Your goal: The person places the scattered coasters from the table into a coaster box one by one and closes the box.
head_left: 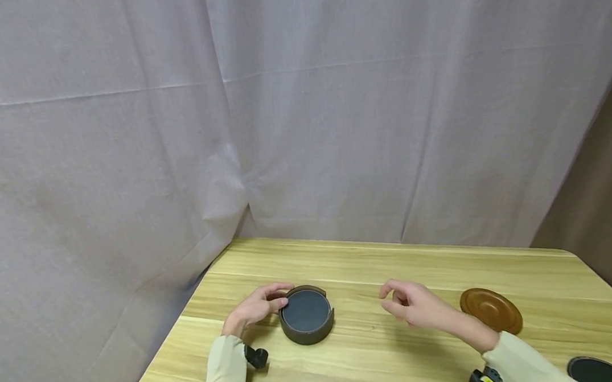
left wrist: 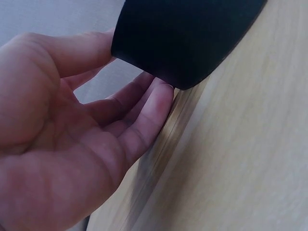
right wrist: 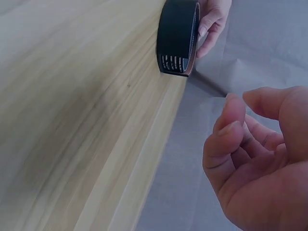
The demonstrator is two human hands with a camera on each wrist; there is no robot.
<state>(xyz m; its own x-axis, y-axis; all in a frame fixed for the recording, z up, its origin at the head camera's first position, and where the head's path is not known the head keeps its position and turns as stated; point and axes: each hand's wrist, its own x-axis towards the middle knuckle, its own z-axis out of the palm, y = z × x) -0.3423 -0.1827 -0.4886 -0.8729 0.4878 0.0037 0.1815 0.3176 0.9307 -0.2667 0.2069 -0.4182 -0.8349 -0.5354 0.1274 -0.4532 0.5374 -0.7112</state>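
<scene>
A dark round coaster holder (head_left: 308, 335) stands on the table, with a dark round coaster (head_left: 306, 310) lying on top inside it. My left hand (head_left: 257, 307) grips the holder's left side, thumb on the rim and fingers around the outer wall. In the left wrist view the holder's wall (left wrist: 178, 43) meets the thumb and fingertips. Through the holder's side gap, the right wrist view shows several stacked coaster edges (right wrist: 172, 62). Right of the holder, my right hand (head_left: 416, 306) hovers above the table, fingers loosely bent, thumb apart from them, holding nothing.
A brown round dish-like disc (head_left: 490, 310) lies on the wooden table (head_left: 370, 262) beyond the right forearm. At the lower right corner lies another dark round coaster (head_left: 596, 370), partly cut off. Grey curtain (head_left: 334, 127) hangs behind the table and along its left.
</scene>
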